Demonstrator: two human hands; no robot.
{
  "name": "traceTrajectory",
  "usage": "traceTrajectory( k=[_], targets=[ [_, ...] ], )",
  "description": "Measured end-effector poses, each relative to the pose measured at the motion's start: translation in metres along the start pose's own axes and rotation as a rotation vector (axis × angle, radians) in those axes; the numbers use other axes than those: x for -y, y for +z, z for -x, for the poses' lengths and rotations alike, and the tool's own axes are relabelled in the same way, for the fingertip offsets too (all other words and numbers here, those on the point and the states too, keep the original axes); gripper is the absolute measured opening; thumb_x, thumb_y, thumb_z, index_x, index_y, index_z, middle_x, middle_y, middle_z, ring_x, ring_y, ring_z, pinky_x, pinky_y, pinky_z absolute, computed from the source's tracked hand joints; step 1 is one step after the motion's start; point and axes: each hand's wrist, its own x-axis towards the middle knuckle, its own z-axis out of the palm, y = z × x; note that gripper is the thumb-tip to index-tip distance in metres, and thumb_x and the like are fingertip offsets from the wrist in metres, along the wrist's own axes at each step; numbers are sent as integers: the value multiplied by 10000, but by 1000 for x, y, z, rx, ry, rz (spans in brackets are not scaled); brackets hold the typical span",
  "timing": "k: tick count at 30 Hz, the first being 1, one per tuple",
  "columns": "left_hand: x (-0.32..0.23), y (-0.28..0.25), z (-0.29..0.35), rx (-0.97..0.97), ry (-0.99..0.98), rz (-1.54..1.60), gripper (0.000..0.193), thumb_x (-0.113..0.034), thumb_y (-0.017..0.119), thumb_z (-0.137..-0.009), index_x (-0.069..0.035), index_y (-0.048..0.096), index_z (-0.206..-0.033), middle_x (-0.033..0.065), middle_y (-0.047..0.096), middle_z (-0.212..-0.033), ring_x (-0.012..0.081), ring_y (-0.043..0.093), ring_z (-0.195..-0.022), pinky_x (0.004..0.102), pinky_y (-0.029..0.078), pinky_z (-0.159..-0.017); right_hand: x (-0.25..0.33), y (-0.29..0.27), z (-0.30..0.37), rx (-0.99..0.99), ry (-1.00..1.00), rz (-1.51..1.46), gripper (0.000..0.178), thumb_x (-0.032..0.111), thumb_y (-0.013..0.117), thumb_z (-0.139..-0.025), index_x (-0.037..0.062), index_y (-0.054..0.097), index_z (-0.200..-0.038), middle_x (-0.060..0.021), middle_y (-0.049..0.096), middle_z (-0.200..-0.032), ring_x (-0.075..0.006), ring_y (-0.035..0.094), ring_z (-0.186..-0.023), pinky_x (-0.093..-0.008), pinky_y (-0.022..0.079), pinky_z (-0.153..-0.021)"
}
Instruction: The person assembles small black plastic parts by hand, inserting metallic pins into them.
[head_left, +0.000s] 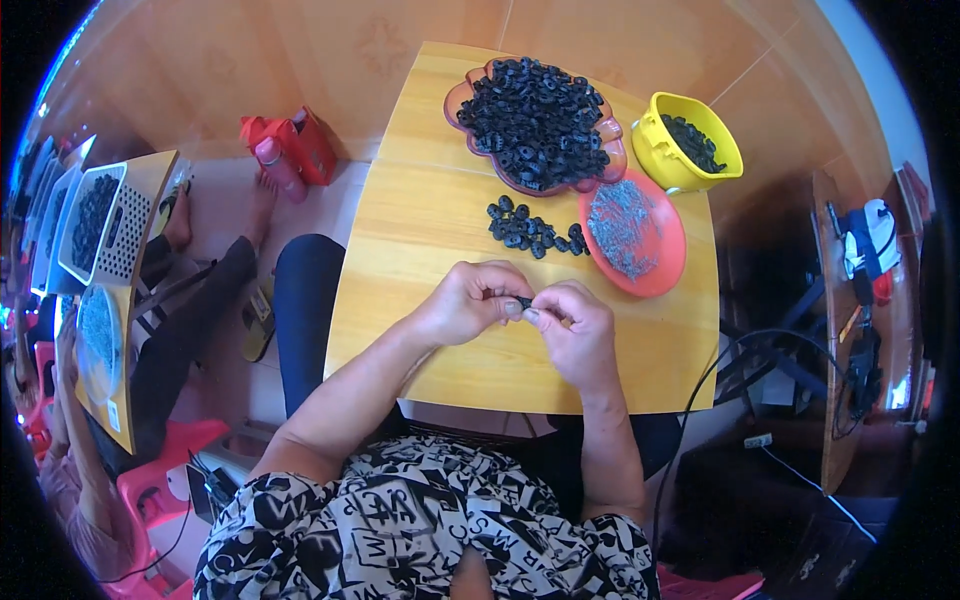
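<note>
Over the near half of the wooden table (460, 375), my left hand (474, 300) and my right hand (575, 325) meet fingertip to fingertip. Both pinch a small black part (522, 301), mostly hidden by the fingers. Just beyond them lies a loose group of small black oval parts (525, 228). To the right of that group, an orange-red plate (668, 262) holds a heap of small silvery metal pieces (622, 225), too fine to name. A scalloped reddish tray (460, 105) at the back is piled high with the same kind of black parts (535, 115).
A yellow bucket (655, 155) with black parts stands at the back right corner. On the left, another person's legs (205, 310) show beside a second table (150, 175) with a white perforated basket (122, 235). A black cable (700, 385) loops near my table's right edge.
</note>
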Motion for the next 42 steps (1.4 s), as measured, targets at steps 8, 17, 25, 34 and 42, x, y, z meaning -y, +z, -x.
traceTrajectory(
  k=[8, 17, 25, 34, 42],
  targets=[
    [-4, -15, -4, -195, -9, 558, 194, 31, 561, -832, 19, 578, -1024, 84, 614, -817, 130, 589, -684, 237, 487, -599, -27, 6, -6, -134, 125, -277, 112, 5, 592, -809, -34, 606, -913, -65, 575, -825, -108, 531, -722, -228, 431, -672],
    [1, -39, -4, -295, 24, 817, 207, -18, 608, -797, 23, 587, -998, 125, 611, -907, 196, 590, -776, 299, 491, -682, -43, 47, -27, -13, -175, 517, 241, -34, 619, -719, 17, 624, -955, -146, 569, -794, -309, 572, -717, -381, 467, -638],
    [3, -28, -4, -151, -32, 868, 188, 30, 584, -810, 25, 593, -998, 105, 621, -863, 168, 602, -760, 269, 509, -688, -42, 42, -27, -58, -144, 360, 125, -41, 585, -754, -7, 555, -871, -142, 566, -755, -256, 575, -661, -357, 461, -593],
    [-2, -20, -2, -114, -178, 744, 161, 39, 581, -807, 27, 608, -965, 99, 618, -815, 159, 570, -678, 252, 467, -598, 4, 3, -19, 9, 251, -420, 99, 4, 560, -827, 1, 562, -926, -17, 595, -781, -62, 551, -658, -188, 426, -564],
    [2, -16, -1, -79, -173, 611, 149, 48, 574, -812, 27, 613, -955, 93, 622, -814, 131, 563, -634, 232, 459, -564, 3, 9, -18, 53, 236, -439, 118, 5, 562, -831, -10, 565, -948, -22, 595, -773, -64, 550, -657, -186, 424, -564]
  ],
)
